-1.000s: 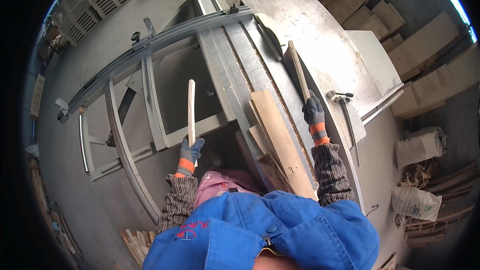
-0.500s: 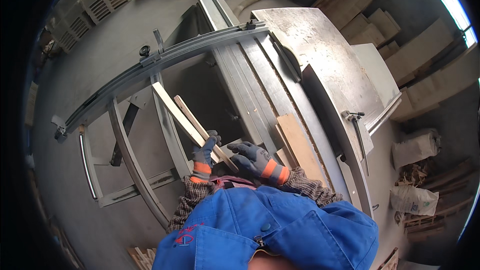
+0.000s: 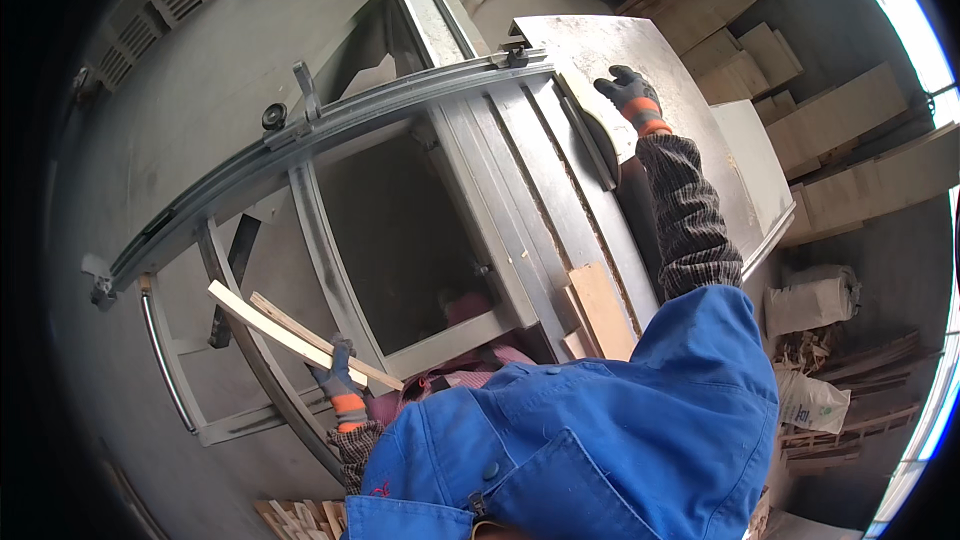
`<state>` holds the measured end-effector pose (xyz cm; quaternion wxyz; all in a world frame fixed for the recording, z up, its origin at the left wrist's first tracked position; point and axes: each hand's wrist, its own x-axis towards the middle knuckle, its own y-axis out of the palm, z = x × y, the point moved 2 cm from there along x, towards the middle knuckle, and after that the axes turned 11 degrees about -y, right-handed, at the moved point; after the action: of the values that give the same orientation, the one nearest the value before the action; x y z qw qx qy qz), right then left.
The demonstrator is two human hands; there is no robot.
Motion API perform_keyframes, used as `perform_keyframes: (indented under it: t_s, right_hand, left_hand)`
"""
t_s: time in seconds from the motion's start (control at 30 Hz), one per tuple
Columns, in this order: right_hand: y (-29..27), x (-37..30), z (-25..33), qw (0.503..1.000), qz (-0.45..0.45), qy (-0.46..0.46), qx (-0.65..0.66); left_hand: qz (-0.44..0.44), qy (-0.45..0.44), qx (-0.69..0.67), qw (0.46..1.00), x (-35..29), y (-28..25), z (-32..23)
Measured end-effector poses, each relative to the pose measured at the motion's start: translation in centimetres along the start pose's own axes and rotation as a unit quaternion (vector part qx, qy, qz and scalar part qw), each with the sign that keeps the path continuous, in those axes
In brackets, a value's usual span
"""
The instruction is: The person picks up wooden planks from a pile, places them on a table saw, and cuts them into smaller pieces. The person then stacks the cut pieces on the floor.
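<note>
A: How's my feed on light? I see flat daylight, fairly bright, no hard shadows on the concrete floor.

B: Same here. Source looks like the right rim: a blown-out white strip runs down that edge, detail gone.

A: Glare anywhere else?

B: Mild sheen on the steel desk, nothing clipped. The opening in the frame is dark, can't read inside it.

A: Distortion?

B: Heavy fisheye. The rail bows into an arc, and I get black vignette corners, widest on the left.

A: Focus?

B: Centre sharp, blue jacket crisp. Rim soft; the bags at right are smeared.
</note>
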<state>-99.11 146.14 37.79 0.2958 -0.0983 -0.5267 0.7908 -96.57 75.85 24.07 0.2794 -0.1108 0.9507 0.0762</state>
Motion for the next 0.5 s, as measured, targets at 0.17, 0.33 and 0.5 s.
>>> perform_keyframes:
  t_s: [0.17, 0.33, 0.5]
  right_hand:
    - [6.4, 10.2, -2.2, 0.976, 0.148, 0.066, -0.142]
    - [13.6, 16.3, -5.8, 0.942, 0.254, 0.097, -0.198]
    - [18.6, 19.3, -8.4, 0.922, 0.303, 0.096, -0.222]
  left_hand:
    - [-0.05, -0.025, -0.044, 0.997, -0.8, -0.4, -0.5]
    - [-0.12, -0.071, -0.01, 0.99, -1.1, 1.1, -0.3]
    - [-0.15, -0.061, 0.075, 0.984, 0.4, 1.0, 1.9]
